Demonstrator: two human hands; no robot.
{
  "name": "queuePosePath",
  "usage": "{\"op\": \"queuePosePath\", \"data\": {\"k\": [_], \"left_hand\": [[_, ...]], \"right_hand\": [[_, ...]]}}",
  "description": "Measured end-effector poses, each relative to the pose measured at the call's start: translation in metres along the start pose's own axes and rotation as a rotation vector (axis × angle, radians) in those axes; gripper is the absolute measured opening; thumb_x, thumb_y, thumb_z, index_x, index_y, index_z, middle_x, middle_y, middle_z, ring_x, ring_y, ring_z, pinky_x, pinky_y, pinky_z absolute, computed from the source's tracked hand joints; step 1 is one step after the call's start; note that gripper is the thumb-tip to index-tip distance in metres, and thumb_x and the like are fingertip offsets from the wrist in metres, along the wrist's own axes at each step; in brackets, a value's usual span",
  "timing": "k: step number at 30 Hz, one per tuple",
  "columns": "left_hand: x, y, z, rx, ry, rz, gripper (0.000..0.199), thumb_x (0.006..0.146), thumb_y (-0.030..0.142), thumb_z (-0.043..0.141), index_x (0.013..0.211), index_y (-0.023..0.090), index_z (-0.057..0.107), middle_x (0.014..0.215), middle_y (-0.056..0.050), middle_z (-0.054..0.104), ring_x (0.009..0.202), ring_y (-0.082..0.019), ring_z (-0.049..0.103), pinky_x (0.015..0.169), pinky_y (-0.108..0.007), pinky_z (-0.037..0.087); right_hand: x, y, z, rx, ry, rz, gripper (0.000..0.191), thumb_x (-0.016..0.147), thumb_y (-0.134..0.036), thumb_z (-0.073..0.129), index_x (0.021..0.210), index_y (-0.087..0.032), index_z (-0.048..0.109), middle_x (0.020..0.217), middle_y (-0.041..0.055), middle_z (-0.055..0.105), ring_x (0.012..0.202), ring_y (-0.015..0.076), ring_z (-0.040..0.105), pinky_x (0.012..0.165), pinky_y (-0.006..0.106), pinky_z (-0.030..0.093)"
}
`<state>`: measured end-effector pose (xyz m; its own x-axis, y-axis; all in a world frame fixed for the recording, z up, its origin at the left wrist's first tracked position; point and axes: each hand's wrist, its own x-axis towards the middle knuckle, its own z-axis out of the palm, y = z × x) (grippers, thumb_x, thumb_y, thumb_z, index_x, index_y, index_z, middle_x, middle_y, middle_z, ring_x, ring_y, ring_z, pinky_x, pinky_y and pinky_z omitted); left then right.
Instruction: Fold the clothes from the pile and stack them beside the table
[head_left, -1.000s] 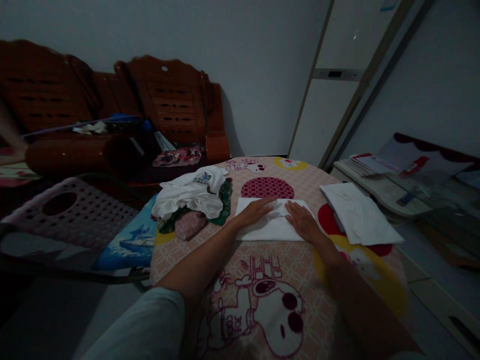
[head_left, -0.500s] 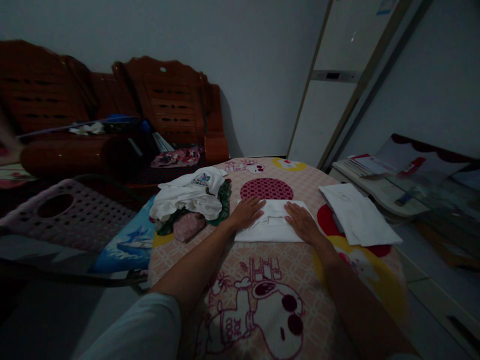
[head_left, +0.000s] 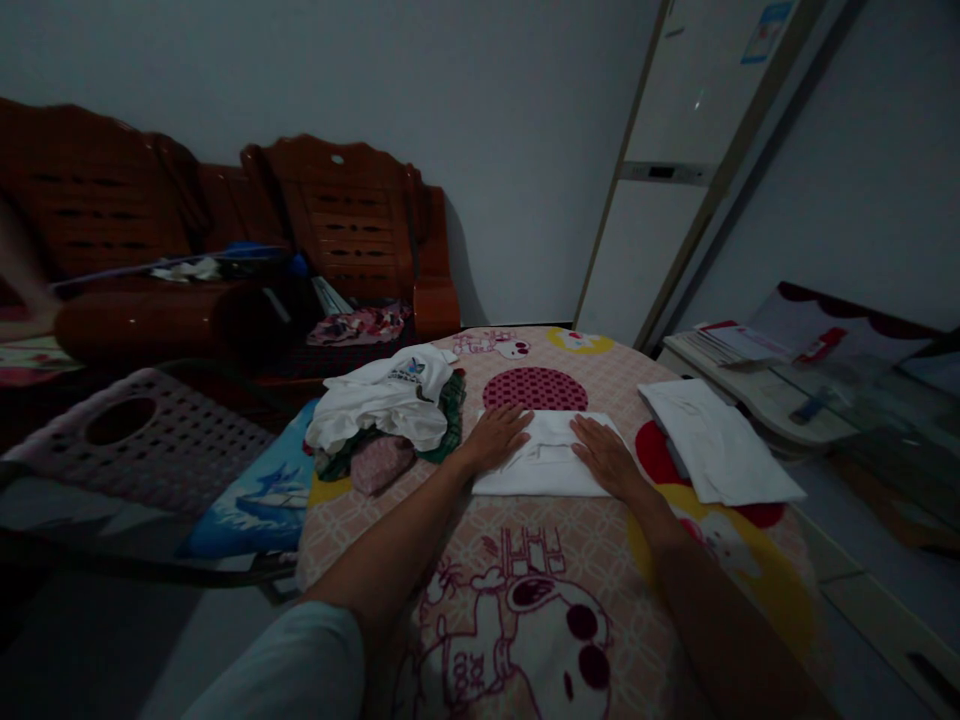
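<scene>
A white garment (head_left: pixel 551 478), folded into a flat rectangle, lies on the patterned table cover (head_left: pixel 517 540). My left hand (head_left: pixel 496 438) rests flat on its left side, fingers stretched out. On its right side my right hand (head_left: pixel 606 455) lies flat in the same way, palm down. Between the hands the top layer of cloth shows a few creases. To the right is another folded white garment (head_left: pixel 716 440). A loose heap of clothes lies to the left, with a white shirt (head_left: pixel 386 400) bearing a small print on top and a pinkish bundle (head_left: pixel 381 462) in front.
A woven chair (head_left: pixel 187 435) and a blue cushion (head_left: pixel 259 500) stand left of the table. Behind is a wooden bench (head_left: pixel 345 220) with items on it, and a person's arm (head_left: pixel 26 275) shows at far left. Papers (head_left: pixel 742 342) lie on a side cabinet at right.
Both hands stay flat on the folded white garment with hardly any movement. The whole view has shifted slightly, so things appear a little lower.
</scene>
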<state>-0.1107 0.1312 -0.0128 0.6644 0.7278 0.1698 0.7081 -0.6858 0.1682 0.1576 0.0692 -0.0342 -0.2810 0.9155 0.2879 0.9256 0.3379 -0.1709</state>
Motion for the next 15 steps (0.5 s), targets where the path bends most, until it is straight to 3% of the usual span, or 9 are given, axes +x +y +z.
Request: {"op": "queuePosePath", "data": {"k": [15], "left_hand": [[0.0018,-0.002,0.0037,0.029,0.018,0.01,0.053,0.102,0.044,0.028,0.15,0.025,0.037,0.155,-0.009,0.038,0.143,-0.029,0.032,0.116,-0.051,0.026]], "right_hand": [[-0.0001,-0.0037,-0.0052,0.0,-0.008,0.008,0.052,0.101,-0.044,0.03,0.144,-0.02,0.047,0.154,0.0098,0.039,0.142,0.0254,0.037,0.116,0.049,0.028]]}}
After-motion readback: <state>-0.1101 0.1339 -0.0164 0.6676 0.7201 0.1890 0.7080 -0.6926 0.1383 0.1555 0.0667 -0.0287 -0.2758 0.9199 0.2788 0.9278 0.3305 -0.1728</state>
